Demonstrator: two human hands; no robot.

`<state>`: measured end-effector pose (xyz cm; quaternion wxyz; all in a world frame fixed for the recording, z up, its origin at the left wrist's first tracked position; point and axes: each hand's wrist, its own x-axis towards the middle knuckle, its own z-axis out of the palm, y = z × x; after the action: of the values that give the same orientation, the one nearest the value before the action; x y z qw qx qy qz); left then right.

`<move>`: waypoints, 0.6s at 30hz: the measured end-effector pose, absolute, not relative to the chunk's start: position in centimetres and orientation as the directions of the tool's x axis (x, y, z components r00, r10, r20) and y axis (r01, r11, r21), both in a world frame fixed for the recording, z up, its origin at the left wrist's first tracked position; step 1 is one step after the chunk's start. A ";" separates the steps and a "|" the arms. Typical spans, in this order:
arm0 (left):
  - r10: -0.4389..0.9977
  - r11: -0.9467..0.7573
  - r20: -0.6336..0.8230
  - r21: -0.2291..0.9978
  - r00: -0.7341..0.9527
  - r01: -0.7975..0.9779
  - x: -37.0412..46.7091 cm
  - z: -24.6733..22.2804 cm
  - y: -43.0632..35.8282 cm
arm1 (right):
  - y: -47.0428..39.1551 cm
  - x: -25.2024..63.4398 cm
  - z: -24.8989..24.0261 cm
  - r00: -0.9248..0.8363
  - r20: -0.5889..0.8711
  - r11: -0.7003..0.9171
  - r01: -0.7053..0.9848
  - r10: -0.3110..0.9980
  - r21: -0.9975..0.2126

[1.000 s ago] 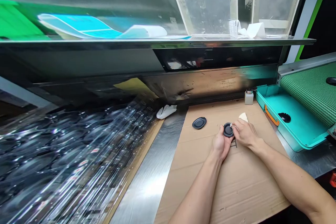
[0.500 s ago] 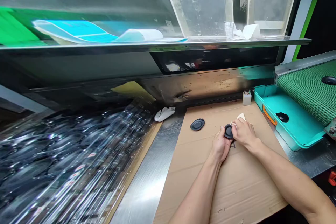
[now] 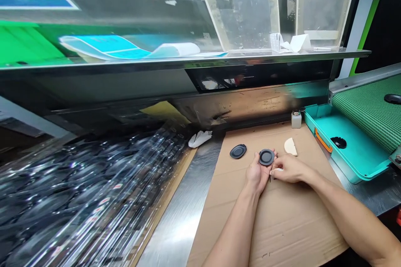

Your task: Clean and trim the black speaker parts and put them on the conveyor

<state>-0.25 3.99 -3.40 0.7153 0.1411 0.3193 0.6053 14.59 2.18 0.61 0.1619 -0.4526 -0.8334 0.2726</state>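
Note:
My left hand (image 3: 257, 174) is closed around the edge of a round black plastic cap (image 3: 266, 157), its flat face with a raised ring turned up. Close at its right side, my right hand (image 3: 288, 168) pinches a small whitish piece (image 3: 277, 170), mostly covered by the fingers. What that piece is I cannot make out. A cream half-round pad (image 3: 290, 147) lies on the cardboard sheet (image 3: 282, 221) just beyond the right hand. To the left of the hands rests a second black cap (image 3: 238, 151), oval in outline.
A small white bottle (image 3: 296, 119) stands at the cardboard's back edge. Right of it, a teal tray (image 3: 360, 162) holds a black round part (image 3: 338, 142), beside a green conveyor belt (image 3: 372, 104). Clear plastic trays of dark parts (image 3: 94, 200) fill the left. A metal shelf (image 3: 250, 56) overhangs behind.
My right hand has moved down from the cap's upper right to its lower right, uncovering the cream pad. The left hand has tilted the cap's face up. The view has shifted slightly.

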 end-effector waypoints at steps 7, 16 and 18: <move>0.939 0.305 -0.287 0.446 0.188 -0.842 -1.2 -2.0 3.7 | 5.2 18.4 0.4 -0.039 0.255 0.150 0.890 0.966 -0.430; 0.904 0.387 -0.331 0.362 0.271 -0.848 -1.3 -1.2 3.5 | 5.5 17.0 -1.4 -0.107 0.194 0.164 0.936 0.975 -0.310; 0.877 0.428 -0.373 0.317 0.304 -0.846 -1.7 -1.0 3.4 | 5.4 16.8 -1.4 -0.129 0.195 0.193 0.911 0.972 -0.364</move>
<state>-1.66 3.43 -1.03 0.8069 0.0306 0.2511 0.5338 16.76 5.37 -1.40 0.1962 -0.6303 -0.7471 0.0782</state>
